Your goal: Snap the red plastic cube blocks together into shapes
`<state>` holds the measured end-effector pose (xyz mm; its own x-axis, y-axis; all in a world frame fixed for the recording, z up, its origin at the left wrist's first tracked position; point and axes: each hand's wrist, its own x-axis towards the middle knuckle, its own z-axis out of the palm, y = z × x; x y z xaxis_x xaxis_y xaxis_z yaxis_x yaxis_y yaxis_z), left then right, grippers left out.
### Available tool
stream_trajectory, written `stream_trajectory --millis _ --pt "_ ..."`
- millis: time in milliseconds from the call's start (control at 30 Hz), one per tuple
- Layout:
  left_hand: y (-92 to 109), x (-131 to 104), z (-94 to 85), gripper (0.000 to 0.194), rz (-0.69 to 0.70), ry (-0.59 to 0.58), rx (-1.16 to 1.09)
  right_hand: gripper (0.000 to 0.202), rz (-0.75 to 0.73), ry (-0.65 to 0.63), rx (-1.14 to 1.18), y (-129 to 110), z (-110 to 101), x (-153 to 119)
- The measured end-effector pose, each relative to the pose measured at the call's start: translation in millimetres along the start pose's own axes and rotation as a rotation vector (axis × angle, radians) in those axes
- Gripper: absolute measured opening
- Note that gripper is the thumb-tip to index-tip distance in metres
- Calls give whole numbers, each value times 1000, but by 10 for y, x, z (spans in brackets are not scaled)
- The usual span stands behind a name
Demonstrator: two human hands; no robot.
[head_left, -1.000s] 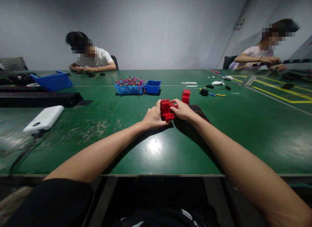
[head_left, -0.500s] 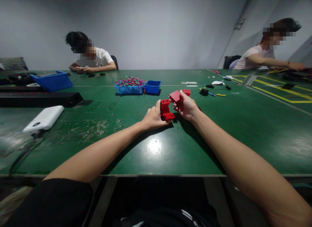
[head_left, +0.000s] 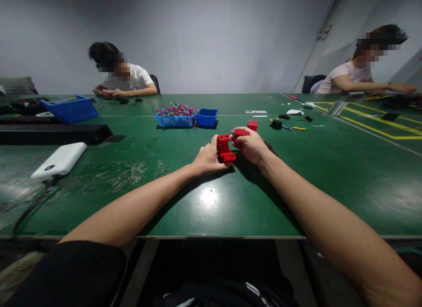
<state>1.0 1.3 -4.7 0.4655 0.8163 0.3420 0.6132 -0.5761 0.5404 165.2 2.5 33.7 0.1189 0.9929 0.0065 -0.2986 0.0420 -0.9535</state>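
My left hand (head_left: 207, 159) is closed around a red bracket-like block (head_left: 225, 148) with holes in its top and a notch in its side, low over the table. Close on its right, my right hand (head_left: 253, 147) pinches a flat red piece (head_left: 240, 133), partly covered by the fingers. The left end of that piece is near the upper right of the bracket-like block; I cannot tell whether they touch. Just behind my right hand is another red block (head_left: 252, 125).
On the green table (head_left: 184, 201) stand a blue bin of colourful wires (head_left: 174, 120) and a smaller blue bin (head_left: 207, 118). Yellow-and-blue pliers (head_left: 293, 128) lie right. A white power bank (head_left: 60, 160) and tilted blue bin (head_left: 70, 111) are left. Two people sit across.
My right hand has turned the flat red piece, so its broad face no longer shows, and lowered it slightly. My left hand and the bracket-like block have stayed in place.
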Motion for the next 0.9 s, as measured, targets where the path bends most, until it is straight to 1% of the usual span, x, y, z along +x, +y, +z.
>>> stream_trajectory --millis 67,133,200,267,333,400,600,733,800,900 --pt "-2 1 -2 92 14 0 -15 27 2 -16 52 -5 5 4" --pt "-3 2 -3 91 24 1 -26 18 21 -17 118 -27 14 -1" --pt "-2 3 -3 93 22 1 -18 9 55 21 178 -62 21 -10" --pt "0 3 -2 96 7 0 -2 20 89 80 206 -101 21 -20" --pt "4 0 -4 98 -9 -7 3 26 105 130 212 -137 12 -26" --pt "9 -6 -8 98 -17 -13 0 26 116 143 213 -164 1 -32" --pt "15 -13 -13 94 3 2 -28 21 168 112 242 -169 15 -40" --pt "3 -2 -7 92 20 3 -8 10 125 176 280 -103 54 -7" --pt "0 0 -7 90 17 0 2 16 97 209 283 -58 64 18" --pt "2 -3 -10 88 22 -5 4 28 63 216 281 14 60 52"
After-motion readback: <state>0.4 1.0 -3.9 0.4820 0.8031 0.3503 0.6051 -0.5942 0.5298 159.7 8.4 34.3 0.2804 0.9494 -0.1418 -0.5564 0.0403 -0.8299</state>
